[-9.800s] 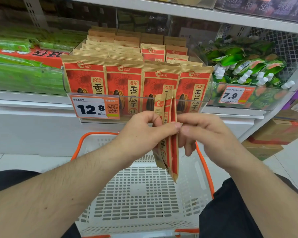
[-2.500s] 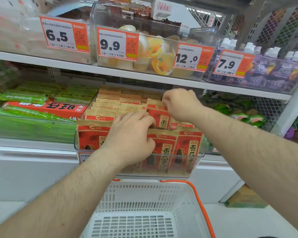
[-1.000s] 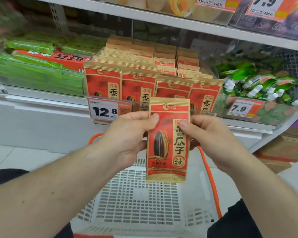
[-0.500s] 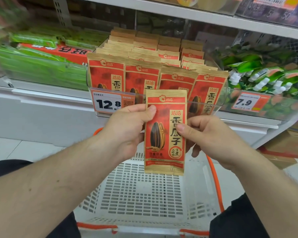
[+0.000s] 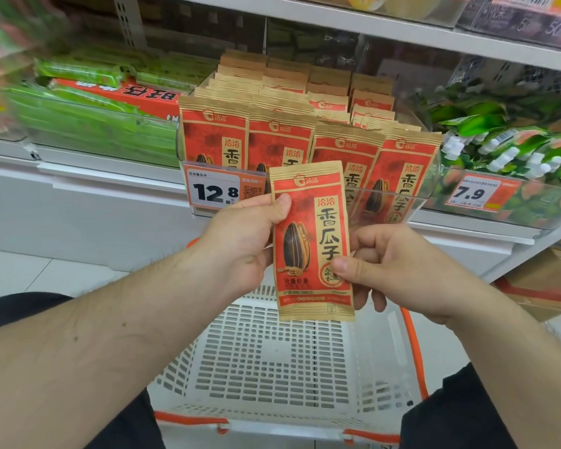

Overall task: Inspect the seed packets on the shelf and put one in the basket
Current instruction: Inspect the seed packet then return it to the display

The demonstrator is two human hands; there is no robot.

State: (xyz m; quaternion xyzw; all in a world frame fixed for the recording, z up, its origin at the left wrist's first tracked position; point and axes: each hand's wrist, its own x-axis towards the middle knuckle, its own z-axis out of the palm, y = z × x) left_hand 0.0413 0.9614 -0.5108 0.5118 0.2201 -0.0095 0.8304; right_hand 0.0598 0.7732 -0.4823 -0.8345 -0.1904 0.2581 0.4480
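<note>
Red-and-kraft sunflower seed packet (image 5: pixel 311 241) is pinched upright by left hand (image 5: pixel 243 241) and right hand (image 5: pixel 399 270) above the white basket (image 5: pixel 272 361); printing is best read before release.

Both forearms are extended forward; the seed packet (image 5: pixel 311 241) is pinched upright between the left hand (image 5: pixel 243 244), thumb at its upper edge, and the right hand (image 5: pixel 399 270), thumb lower.

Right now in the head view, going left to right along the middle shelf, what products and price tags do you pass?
Green packets → red box → 12.8 price tag → seed packets in the clear bin → 7.9 price tag → green spouted pouches.
</note>
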